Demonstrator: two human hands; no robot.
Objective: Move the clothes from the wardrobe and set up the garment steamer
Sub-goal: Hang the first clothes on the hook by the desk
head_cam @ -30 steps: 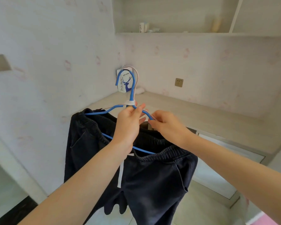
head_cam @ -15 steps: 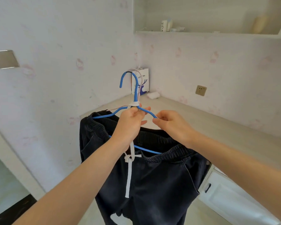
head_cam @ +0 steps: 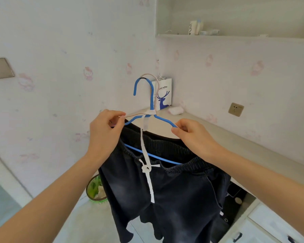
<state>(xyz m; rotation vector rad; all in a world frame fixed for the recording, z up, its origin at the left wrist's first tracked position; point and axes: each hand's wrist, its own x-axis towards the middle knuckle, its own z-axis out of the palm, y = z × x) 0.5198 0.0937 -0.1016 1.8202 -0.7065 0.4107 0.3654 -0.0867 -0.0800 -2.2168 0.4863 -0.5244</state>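
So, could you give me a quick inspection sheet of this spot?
Surface: pale counter along the wall.
Job's things: dark trousers with white drawstring hang over blue hanger; no steamer seen.
Clutter: deer-print paper bag and white bundle on the counter; green bin on the floor.
Hands: left hand and right hand each pinch a hanger shoulder.
Cables: nothing seen.
Surroundings: wall socket; shelf holding a cup.
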